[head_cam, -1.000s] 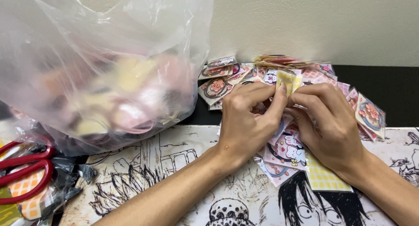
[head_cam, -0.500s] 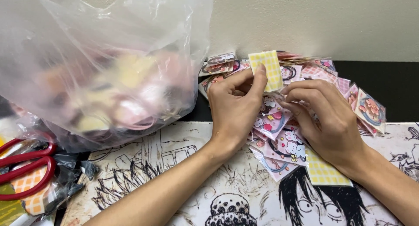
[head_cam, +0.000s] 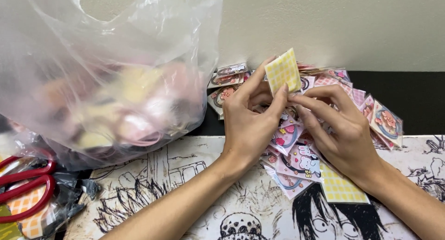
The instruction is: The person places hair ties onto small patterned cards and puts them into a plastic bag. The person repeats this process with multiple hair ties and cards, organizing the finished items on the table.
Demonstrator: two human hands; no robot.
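Fingers (head_cam: 278, 94) on checked yellow paper square (head_cam: 282, 72)

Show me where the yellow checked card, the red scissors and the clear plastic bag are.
Yellow card (head_cam: 282, 71), head view, middle of its checked face.
Red scissors (head_cam: 28, 184), head view, on the handle loops.
Plastic bag (head_cam: 106, 77), head view, middle of its clear front.
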